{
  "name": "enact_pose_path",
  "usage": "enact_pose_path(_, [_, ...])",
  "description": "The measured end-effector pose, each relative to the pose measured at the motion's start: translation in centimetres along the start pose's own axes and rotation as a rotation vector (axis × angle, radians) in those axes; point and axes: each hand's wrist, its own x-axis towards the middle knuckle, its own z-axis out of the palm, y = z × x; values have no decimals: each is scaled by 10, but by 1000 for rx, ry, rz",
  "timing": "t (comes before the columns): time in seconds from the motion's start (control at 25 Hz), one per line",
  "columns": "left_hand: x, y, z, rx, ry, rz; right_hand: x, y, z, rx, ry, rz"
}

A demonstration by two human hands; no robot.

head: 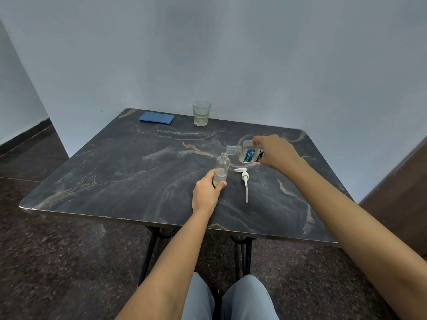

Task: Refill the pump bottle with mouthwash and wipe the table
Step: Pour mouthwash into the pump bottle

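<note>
Clear glass pump bottle (222, 166) stands upright on the dark marbled tabletop (115, 169), partly filled. My left hand (206, 192) grasps its lower body, fingers (220, 185) wrapped round it. My right hand (275, 151) grips the tilted mouthwash bottle (248, 153), whose neck is at the pump bottle's mouth. The white pump head (244, 181) lies just right of the pump bottle. The blue cloth (157, 117) and tumbler (201, 113) sit well beyond it.
</note>
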Motion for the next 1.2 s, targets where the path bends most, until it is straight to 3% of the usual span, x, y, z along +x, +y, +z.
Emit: enact_pose_path(1.2, [2, -2, 2, 10, 6, 3, 1, -2, -5, -26, 6, 11])
